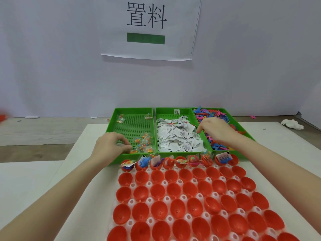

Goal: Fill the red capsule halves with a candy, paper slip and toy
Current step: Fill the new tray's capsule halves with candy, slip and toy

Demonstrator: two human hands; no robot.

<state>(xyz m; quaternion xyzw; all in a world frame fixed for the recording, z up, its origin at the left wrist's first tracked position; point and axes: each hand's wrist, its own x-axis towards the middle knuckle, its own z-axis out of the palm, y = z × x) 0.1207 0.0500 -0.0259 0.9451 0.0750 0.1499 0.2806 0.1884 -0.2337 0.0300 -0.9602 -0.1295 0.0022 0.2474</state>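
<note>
Three green perforated plastic trays [132,110] sit edge to edge on the desk [43,180], just behind the white holder of red plastic capsule halves [157,191]. The left hand [111,145] curls its fingers [127,147] onto wrapped candies [144,145]. The right hand [215,130] hovers over colourful toys [217,113], fingers bent beside white paper slips [177,136]; I cannot tell whether they grip anything.
</note>
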